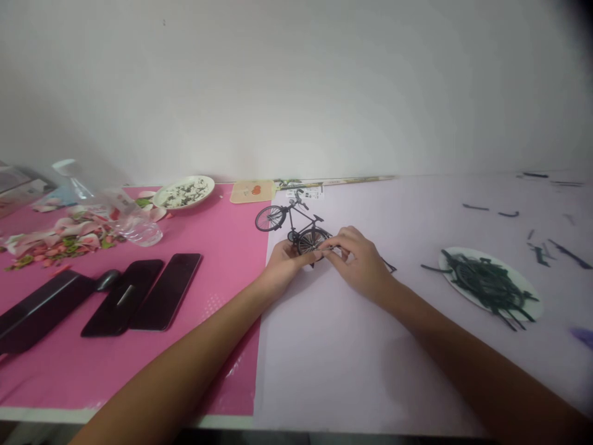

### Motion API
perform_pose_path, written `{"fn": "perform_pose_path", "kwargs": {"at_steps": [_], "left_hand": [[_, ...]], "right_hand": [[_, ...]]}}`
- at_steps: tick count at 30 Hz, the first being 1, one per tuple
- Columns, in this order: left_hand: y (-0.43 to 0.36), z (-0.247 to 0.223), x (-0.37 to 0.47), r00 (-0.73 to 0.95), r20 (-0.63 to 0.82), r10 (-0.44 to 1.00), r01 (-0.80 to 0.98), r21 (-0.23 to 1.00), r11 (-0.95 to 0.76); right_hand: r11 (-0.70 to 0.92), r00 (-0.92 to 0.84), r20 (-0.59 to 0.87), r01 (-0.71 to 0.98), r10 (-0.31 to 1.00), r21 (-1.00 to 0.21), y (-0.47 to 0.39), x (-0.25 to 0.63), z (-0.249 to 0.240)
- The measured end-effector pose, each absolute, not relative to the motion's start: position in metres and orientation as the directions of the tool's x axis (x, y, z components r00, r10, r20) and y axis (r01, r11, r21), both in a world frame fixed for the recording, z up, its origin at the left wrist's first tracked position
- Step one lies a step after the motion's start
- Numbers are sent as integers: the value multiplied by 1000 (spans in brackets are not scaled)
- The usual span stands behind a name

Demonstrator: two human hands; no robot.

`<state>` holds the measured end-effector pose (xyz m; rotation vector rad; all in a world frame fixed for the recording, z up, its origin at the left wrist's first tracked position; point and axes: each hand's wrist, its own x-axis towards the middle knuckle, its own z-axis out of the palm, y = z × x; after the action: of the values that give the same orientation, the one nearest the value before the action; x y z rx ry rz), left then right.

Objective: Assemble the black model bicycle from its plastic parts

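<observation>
A small black model bicycle point(300, 216) is held up over the table, its front wheel to the left and its rear wheel between my hands. My left hand point(283, 266) grips it low down near the pedals, with the thumb along the rear wheel. At the rear wheel's right edge, the thumb and fingers of my right hand point(354, 256) are pinched together. Whether a small part sits in that pinch, I cannot make out. A thin black piece point(388, 266) shows just beyond my right hand.
On the right, a white plate point(537, 309) carries tangled black plastic parts, with loose black pieces point(569, 252) around it. Leftward lie two phones point(167, 293), a black case point(46, 309), a tipped plastic bottle point(139, 225), petals point(83, 238) and a dish point(210, 188). A flyswatter point(252, 193) lies by the wall.
</observation>
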<state>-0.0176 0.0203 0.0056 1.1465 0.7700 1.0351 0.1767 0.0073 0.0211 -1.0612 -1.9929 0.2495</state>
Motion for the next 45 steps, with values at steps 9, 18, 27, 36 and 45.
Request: {"fn": "perform_pose_path", "kwargs": {"at_steps": [9,18,27,36,45], "left_hand": [[19,8,-18,351,16,936,-248,966,76],[21,5,-19,353,-7,935,-244,965,100],[19,8,-17,349,33,937,-249,967,59],[21,6,-18,360,34,932,-269,961,69],[19,9,-17,337,9,941,-250,965,80]], "right_hand": [[625,-300,580,587,758,-514,7,177,23],[621,-302,573,593,762,-513,7,177,22],[619,-291,579,592,762,-516,7,177,21],[617,-295,576,600,762,-509,7,177,20],[629,-304,583,592,754,-505,9,177,20]]}}
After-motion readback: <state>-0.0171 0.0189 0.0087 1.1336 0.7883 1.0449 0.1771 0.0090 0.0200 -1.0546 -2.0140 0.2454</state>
